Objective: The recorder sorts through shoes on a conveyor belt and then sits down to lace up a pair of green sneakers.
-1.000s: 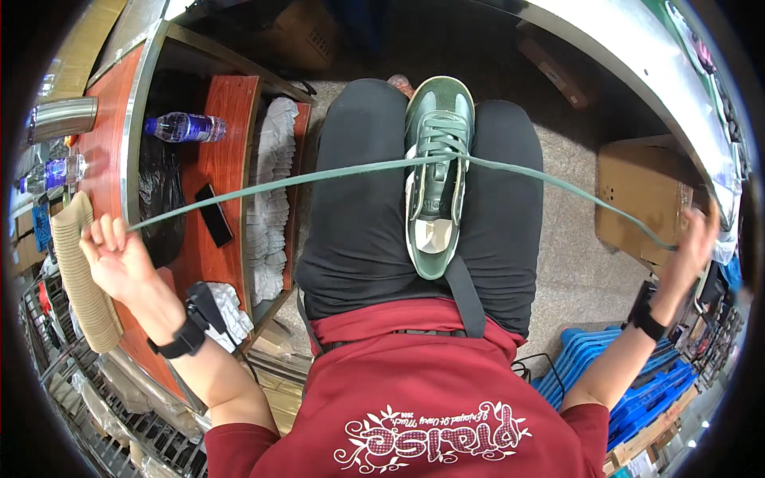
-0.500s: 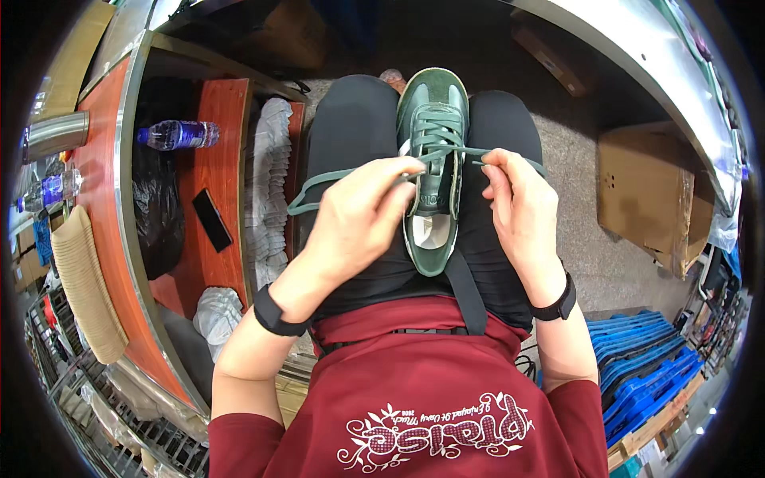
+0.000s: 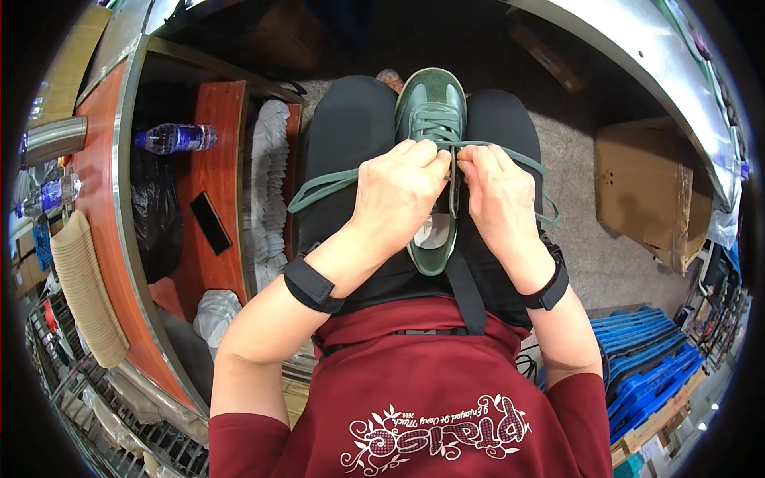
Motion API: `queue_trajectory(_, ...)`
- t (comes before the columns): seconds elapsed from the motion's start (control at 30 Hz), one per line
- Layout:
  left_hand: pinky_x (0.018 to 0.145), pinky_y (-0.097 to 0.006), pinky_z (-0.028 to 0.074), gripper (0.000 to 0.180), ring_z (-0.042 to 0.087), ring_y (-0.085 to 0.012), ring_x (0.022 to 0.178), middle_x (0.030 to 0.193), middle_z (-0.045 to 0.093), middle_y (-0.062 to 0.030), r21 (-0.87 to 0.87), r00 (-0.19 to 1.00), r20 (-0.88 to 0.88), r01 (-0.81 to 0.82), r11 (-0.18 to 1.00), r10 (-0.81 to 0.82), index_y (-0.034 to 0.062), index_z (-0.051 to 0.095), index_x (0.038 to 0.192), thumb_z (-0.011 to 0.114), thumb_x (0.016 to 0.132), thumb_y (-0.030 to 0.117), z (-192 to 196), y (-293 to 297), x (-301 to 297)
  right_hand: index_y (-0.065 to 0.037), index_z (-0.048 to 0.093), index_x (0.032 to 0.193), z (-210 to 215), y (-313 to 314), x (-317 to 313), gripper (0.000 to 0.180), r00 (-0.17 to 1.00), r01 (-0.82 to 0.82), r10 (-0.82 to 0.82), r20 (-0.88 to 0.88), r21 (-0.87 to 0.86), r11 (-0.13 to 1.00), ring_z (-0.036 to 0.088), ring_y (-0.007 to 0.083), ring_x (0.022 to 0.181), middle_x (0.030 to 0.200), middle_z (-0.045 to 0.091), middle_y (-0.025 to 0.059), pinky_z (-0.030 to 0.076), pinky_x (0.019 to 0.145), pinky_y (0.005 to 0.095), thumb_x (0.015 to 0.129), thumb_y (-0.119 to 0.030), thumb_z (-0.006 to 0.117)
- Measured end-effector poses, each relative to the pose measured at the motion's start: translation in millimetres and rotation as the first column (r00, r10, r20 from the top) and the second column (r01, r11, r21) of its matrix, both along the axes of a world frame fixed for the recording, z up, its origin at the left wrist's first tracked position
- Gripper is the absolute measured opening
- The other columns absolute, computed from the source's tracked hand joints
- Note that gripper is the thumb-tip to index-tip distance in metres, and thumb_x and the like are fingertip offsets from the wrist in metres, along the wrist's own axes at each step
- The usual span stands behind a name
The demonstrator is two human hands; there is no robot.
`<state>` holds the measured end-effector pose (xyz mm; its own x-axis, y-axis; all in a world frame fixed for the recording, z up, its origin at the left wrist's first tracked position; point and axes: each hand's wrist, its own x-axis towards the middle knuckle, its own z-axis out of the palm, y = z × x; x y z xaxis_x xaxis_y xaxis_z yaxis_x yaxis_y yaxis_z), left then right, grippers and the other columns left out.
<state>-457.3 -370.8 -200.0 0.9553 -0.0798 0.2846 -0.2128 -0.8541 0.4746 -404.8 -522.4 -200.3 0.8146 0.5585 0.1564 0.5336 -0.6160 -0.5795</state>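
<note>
**Both hands pinched on the lace at the shoe's throat**

Surface and room — the shoe (image 3: 431, 143), dark green, lies lengthwise on the person's lap, toe pointing away, resting in the groove between the black-trousered thighs. No table under the work; the lap is the bench. Beyond the hands, past the toe, a dark recess under a pale curved counter edge. Left of the left hand, well apart: a red-brown wooden shelf (image 3: 215, 167) with a plastic water bottle (image 3: 174, 138) lying on its side and a black phone (image 3: 211, 222) flat on the wood; a stack of white folded cloth (image 3: 267, 191) stands between the shelf and the left thigh. Right of the right hand, on a grey speckled floor, a cardboard box (image 3: 645, 187); nearer the person's right elbow, blue plastic crates (image 3: 645, 358).

Hands — left hand (image 3: 398, 195) and right hand (image 3: 498, 195) sit side by side over the middle of the shoe, fingertips nearly meeting, each closed in a pinch on the green lace (image 3: 319, 190). The lace trails out in a slack loop to either side — one over the left thigh, one past the right hand.

Against half a second ago: the hands have come closer together and sit squarely on the shoe; the loops hang lower and looser. A second ago the arms were flung wide, the lace pulled taut across the lap.
</note>
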Motion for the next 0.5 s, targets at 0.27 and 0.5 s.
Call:
queue_trajectory(0.27,0.059,-0.036,0.051,0.025,0.061,-0.0244,0.069,0.074,0.055,-0.0061,-0.118,0.996,0.037,-0.081,0.990,0.085,0.0048,0.066,0.090,0.070,0.066,0.005,-13.4,-2.8,-1.6,-0.004,0.055,0.126,12.4,4.3,-28.0,0.046,0.981,0.105,-0.073,-0.177,0.177,0.979,0.065,0.0289,0.080,0.091,0.063,0.0153,0.053,0.071,0.0360,0.080,0.000,0.065)
queue_trajectory(0.5,0.054,-0.035,0.048,0.011,0.060,-0.0250,0.063,0.068,0.054,-0.0065,-0.101,0.985,-0.175,-0.026,0.995,0.008,0.0061,0.063,0.078,0.068,0.068,0.001,43.6,2.2,-40.1,-0.005,0.063,0.110,16.4,-5.1,-30.4,0.045,0.962,-0.177,0.157,0.226,0.070,0.982,0.055,0.0280,0.105,0.115,0.057,0.0096,0.046,0.091,0.0397,0.065,-0.002,0.069)
